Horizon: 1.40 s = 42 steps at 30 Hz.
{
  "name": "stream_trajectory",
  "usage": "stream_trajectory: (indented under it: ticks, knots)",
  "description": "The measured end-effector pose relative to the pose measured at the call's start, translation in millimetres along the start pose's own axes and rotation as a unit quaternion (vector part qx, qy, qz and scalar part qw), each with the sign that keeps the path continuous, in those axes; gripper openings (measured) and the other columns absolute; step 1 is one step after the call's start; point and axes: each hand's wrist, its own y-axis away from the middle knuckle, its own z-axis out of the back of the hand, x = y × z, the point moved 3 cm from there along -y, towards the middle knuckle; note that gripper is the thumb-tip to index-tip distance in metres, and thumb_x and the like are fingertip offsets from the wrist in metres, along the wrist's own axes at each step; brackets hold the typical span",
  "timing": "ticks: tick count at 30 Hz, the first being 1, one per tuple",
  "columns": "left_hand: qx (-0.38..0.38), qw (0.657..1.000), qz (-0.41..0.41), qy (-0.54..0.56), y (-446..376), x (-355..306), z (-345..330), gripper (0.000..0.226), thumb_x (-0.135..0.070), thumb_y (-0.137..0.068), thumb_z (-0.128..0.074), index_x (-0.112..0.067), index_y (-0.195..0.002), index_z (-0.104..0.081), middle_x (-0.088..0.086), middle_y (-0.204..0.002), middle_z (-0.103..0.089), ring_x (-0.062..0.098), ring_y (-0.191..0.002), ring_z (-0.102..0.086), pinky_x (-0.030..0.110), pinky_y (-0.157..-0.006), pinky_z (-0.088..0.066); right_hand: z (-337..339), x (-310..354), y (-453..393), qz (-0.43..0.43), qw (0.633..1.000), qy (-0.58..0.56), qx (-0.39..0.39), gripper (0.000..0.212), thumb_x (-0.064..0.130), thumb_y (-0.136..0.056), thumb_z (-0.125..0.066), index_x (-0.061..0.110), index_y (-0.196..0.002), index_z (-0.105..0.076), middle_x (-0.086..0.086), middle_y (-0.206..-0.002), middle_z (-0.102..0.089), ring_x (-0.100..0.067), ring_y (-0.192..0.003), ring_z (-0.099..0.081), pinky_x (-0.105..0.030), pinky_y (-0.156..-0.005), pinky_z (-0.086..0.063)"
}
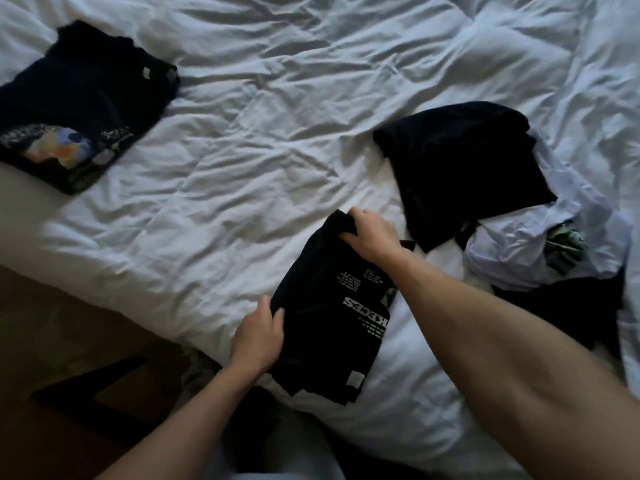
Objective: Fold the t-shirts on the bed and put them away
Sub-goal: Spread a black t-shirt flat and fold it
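A folded black t-shirt with white lettering (pixel 329 317) lies near the front edge of the bed. My left hand (pixel 258 336) grips its near left edge, thumb on top. My right hand (pixel 369 232) grips its far corner with curled fingers. At the far left lies a stack of folded black t-shirts (pixel 79 105), the top one showing a coloured print. To the right sits a loose heap: a black t-shirt (pixel 460 164), a white t-shirt (pixel 526 244) with a green print, and more black cloth (pixel 568 306) beneath.
A rumpled white duvet (pixel 294 116) covers the bed. The bed's edge runs diagonally at the lower left, with brown floor (pixel 69 323) and a dark shape (pixel 90 393) below it. My light trousers show at the bottom.
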Motion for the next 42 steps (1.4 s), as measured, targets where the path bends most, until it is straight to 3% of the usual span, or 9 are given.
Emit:
stream_trajectory:
  ticks: [6, 9, 15, 25, 27, 30, 33, 37, 42]
  knots:
    - [-0.001, 0.999, 0.007, -0.053, 2.3, -7.4, 3.5, 0.051, -0.059, -0.088, -0.059, -0.019, -0.117, -0.048, -0.002, -0.111, -0.054, 0.022, -0.107, -0.052, 0.035, -0.084, -0.047, -4.1, -24.9, -2.3, 0.0, 0.996, -0.052, 0.078, 0.092, 0.057, -0.08, -0.071, 0.021, -0.151, -0.024, -0.008, -0.149, -0.04, -0.031, -0.136, -0.04, -0.05, -0.109, -0.036]
    - [0.111, 0.989, 0.043, 0.088, -7.3, -6.4, -1.0, 0.037, -0.048, -0.084, -0.073, -0.02, -0.106, -0.061, -0.009, -0.094, -0.067, 0.018, -0.095, -0.066, 0.025, -0.068, -0.05, -6.1, -31.7, -8.1, -0.013, 0.995, -0.052, 0.085, 0.072, 0.048, -0.081, -0.073, 0.018, -0.137, -0.04, -0.01, -0.132, -0.056, -0.032, -0.124, -0.052, -0.044, -0.101, -0.043]
    - [0.185, 0.971, -0.001, 0.15, -25.4, -8.8, 34.9, 0.034, -0.043, -0.082, -0.076, -0.018, -0.104, -0.073, 0.001, -0.098, -0.077, 0.02, -0.093, -0.072, 0.047, -0.093, -0.054, 5.3, -29.9, -4.6, -0.023, 0.979, -0.171, 0.111, 0.037, 0.031, -0.087, -0.072, 0.008, -0.114, -0.061, -0.008, -0.111, -0.066, -0.024, -0.105, -0.062, -0.034, -0.089, -0.048]
    - [0.184, 0.922, -0.129, -0.314, -150.3, -106.4, 202.1, 0.029, -0.035, -0.078, -0.08, -0.017, -0.1, -0.074, 0.003, -0.088, -0.074, 0.025, -0.086, -0.069, 0.032, -0.073, -0.051, -46.6, 24.5, 31.8, -0.211, 0.749, -0.613, 0.136, 0.023, 0.011, -0.094, -0.063, 0.006, -0.116, -0.062, -0.011, -0.095, -0.07, -0.019, -0.073, -0.067, -0.032, -0.066, -0.058]
    - [0.076, 0.883, -0.195, -0.421, -165.9, -132.6, 195.1, 0.024, -0.036, -0.082, -0.074, -0.024, -0.102, -0.07, 0.001, -0.094, -0.069, 0.026, -0.096, -0.065, 0.03, -0.073, -0.042, -65.4, 28.9, 32.1, -0.26, 0.764, -0.579, 0.116, 0.03, 0.018, -0.092, -0.067, 0.006, -0.12, -0.061, -0.009, -0.102, -0.069, -0.02, -0.081, -0.067, -0.028, -0.063, -0.059]
    - [-0.078, 0.84, -0.261, -0.469, -179.2, -136.2, 171.1, 0.042, -0.045, -0.083, -0.066, -0.03, -0.122, -0.061, 0.004, -0.122, -0.064, 0.027, -0.121, -0.052, 0.036, -0.102, -0.031, -63.2, 33.6, 23.8, -0.299, 0.883, -0.356, 0.07, 0.068, 0.043, -0.077, -0.072, 0.007, -0.129, -0.047, -0.013, -0.126, -0.06, -0.032, -0.109, -0.061, -0.039, -0.09, -0.054]
    - [-0.176, 0.906, -0.191, -0.334, -178.1, -106.8, 159.4, 0.071, -0.045, -0.08, -0.071, -0.022, -0.14, -0.043, 0.009, -0.14, -0.046, 0.031, -0.133, -0.036, 0.043, -0.112, -0.022, -26.4, 49.6, 8.0, -0.214, 0.968, -0.126, -0.037, 0.082, 0.043, -0.081, -0.068, 0.011, -0.143, -0.026, -0.016, -0.139, -0.035, -0.036, -0.127, -0.039, -0.044, -0.103, -0.038]
    - [-0.237, 0.955, -0.049, -0.169, -153.6, -46.3, 148.9, 0.078, -0.04, -0.08, -0.073, -0.013, -0.144, -0.037, 0.013, -0.147, -0.036, 0.035, -0.136, -0.03, 0.048, -0.112, -0.027, 4.2, 87.6, -33.5, -0.009, 0.995, -0.085, -0.042, 0.073, 0.051, -0.089, -0.058, 0.019, -0.148, -0.03, -0.011, -0.142, -0.037, -0.032, -0.132, -0.034, -0.044, -0.108, -0.033]
    - [-0.26, 0.952, 0.161, 0.014, -129.1, 1.3, 138.6, 0.093, -0.039, -0.078, -0.076, -0.012, -0.15, -0.024, 0.016, -0.151, -0.029, 0.039, -0.137, -0.029, 0.052, -0.106, -0.032, -4.2, 122.2, -76.3, 0.037, 0.994, -0.091, 0.043, 0.069, 0.059, -0.088, -0.059, 0.017, -0.14, -0.041, -0.014, -0.135, -0.048, -0.034, -0.126, -0.046, -0.046, -0.103, -0.041]
